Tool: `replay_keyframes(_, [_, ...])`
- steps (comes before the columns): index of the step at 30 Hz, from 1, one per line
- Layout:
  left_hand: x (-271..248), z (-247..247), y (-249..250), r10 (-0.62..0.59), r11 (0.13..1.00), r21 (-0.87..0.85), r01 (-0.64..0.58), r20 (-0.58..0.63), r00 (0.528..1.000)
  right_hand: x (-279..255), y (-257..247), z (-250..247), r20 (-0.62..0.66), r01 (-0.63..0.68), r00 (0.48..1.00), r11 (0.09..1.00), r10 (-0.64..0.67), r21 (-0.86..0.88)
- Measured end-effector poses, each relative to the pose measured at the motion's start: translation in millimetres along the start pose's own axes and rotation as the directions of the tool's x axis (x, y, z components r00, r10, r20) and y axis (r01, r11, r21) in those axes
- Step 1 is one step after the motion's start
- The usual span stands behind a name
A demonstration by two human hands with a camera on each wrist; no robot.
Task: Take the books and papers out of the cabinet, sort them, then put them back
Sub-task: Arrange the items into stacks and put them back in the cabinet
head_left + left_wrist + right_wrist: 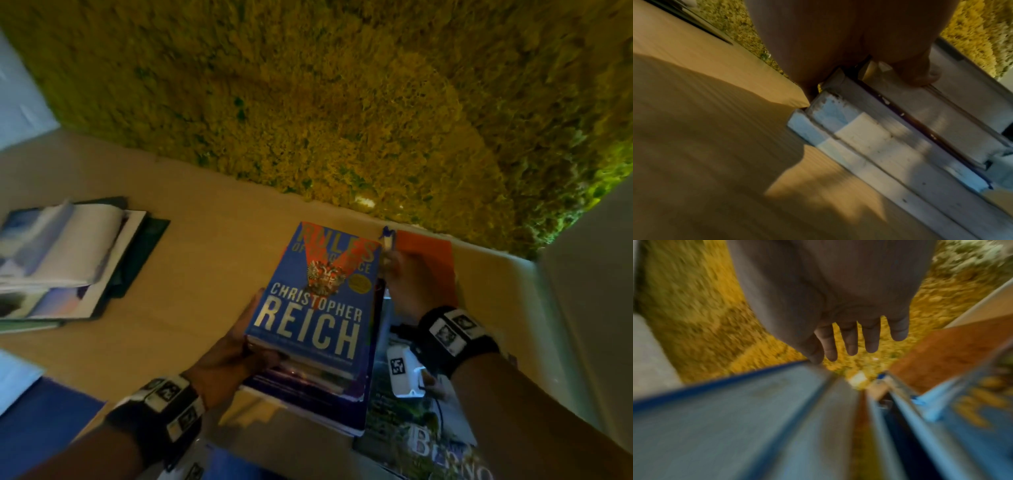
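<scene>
A stack of books (879, 146) lies on a beige wooden surface (191, 274), topped by a blue paperback (315, 301) with "Christopher Reich" on its cover. My left hand (239, 346) grips the stack at its near left corner, with the thumb (920, 73) pressed on the page edges. My right hand (407, 277) is beside the paperback's far right edge, its fingers (855, 337) straight and holding nothing. An orange cover (428, 253) lies flat just beyond that hand. A magazine (411, 428) with a landscape photo lies under my right wrist.
A loose pile of open books and magazines (68, 260) sits at the left of the surface. A blue sheet (44, 411) and a white paper (13, 377) lie at the near left. Yellow-green shaggy material (308, 102) spreads beyond the far edge. A small white-and-blue object (387, 240) lies by the orange cover.
</scene>
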State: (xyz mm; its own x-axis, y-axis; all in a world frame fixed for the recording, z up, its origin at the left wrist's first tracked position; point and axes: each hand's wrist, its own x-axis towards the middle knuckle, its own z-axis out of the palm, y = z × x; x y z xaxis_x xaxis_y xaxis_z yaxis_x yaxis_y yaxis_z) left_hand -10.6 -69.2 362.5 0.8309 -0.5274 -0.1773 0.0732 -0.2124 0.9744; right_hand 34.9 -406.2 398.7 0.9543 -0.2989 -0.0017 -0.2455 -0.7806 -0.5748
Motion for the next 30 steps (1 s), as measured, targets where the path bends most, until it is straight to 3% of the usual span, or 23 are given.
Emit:
replay_keyframes(7, [0.8,-10.7,12.5,0.12,0.975,0.186,-0.125,0.038,0.992,-66.3,-117.4,-16.3,-0.02,0.224,0.974,0.963,-0.224,0.149])
replay_keyframes(11, [-0.2,-44.5,20.7,0.201,0.85,0.478,-0.221,0.093,0.975,-91.2,-174.3,10.9,0.194,0.204,0.935,0.895,-0.298,0.396])
replay_keyframes(15, [0.8,-94.1,0.1,0.068,0.946,0.303,-0.114,0.158,0.985,-91.9,-216.0,62.5,0.325,0.123,0.889,0.85,-0.324,0.512])
replay_keyframes(18, [-3.7,-161.5,-15.1,0.051,0.954,0.297,-0.037,-0.039,0.998,-78.9,-251.6,102.2,0.356,0.132,0.88,0.881,-0.316,0.455])
replay_keyframes(21, [-5.2,-232.2,-16.6,0.101,0.948,0.318,-0.011,-0.266,0.959,-58.6,-286.8,145.3,0.389,0.142,0.861,0.89,-0.327,0.433])
replay_keyframes(25, [-12.3,-337.8,-32.4,0.187,0.888,0.449,0.105,-0.559,0.808,-32.8,-332.9,207.0,0.485,0.071,0.822,0.9,-0.297,0.429])
replay_keyframes(28, [-15.8,-399.3,-49.7,0.082,0.773,0.495,0.396,-0.698,0.711,-22.0,-365.4,244.0,0.562,-0.067,0.801,0.902,-0.207,0.427])
replay_keyframes(30, [-22.5,-416.3,-58.9,0.021,0.733,0.473,0.489,-0.734,0.679,-14.3,-381.3,269.1,0.579,-0.107,0.796,0.902,-0.174,0.418])
